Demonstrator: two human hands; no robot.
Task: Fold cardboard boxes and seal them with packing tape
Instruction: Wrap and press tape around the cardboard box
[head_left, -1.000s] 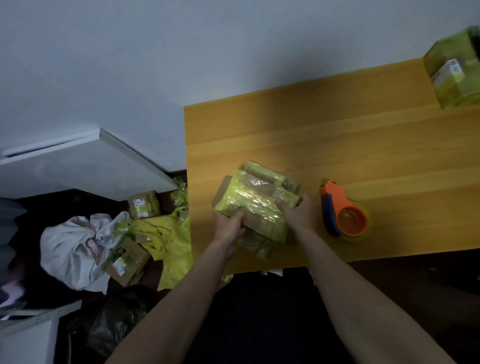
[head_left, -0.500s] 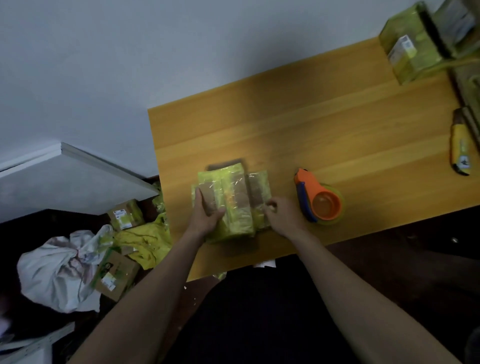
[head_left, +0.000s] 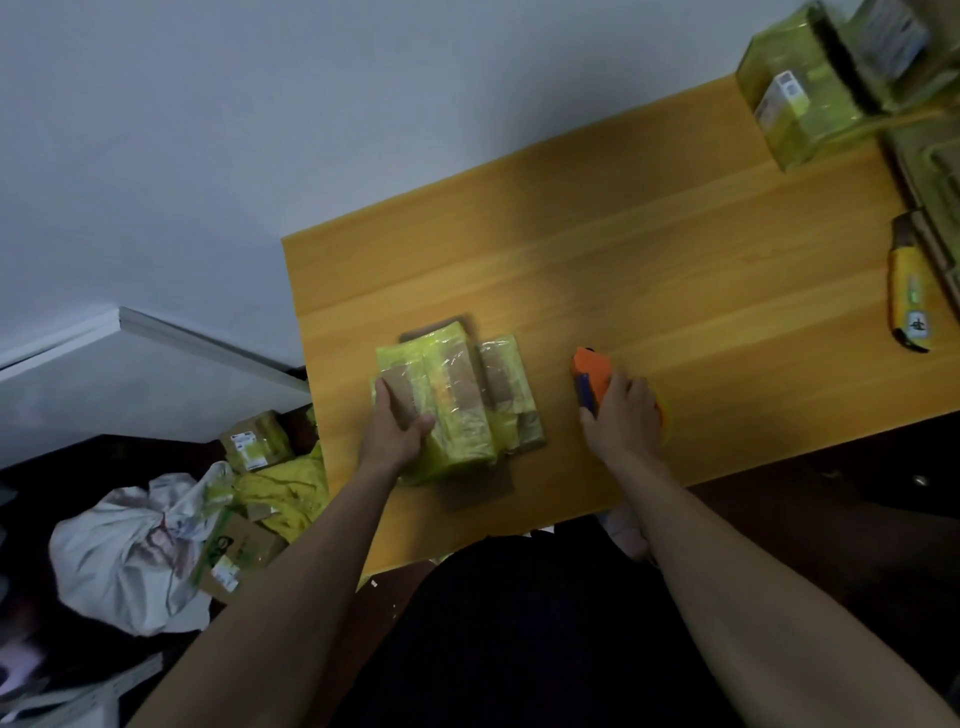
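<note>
Item 1: cardboard box (head_left: 457, 400), small, already wound in yellow-green tape, lying near the front-left corner of the wooden table (head_left: 623, 270). One flap (taped, brown patches showing) lies out flat on its right side. Left hand (head_left: 397, 428) holds the box at its near-left end, thumb across the top.

Item 2: tape dispenser (head_left: 592, 376), orange with blue handle, near the front edge, just right of the box. Right hand (head_left: 621, 415) is curled over it, grasping it; whether it is lifted cannot be told.

Item 3: second taped box (head_left: 795, 109), far-right corner. Looks finished.

Item 4: yellow utility knife (head_left: 911, 296), right edge, untouched.

Status, as judged: box mostly wrapped; the open flap is left to close and tape.
</note>
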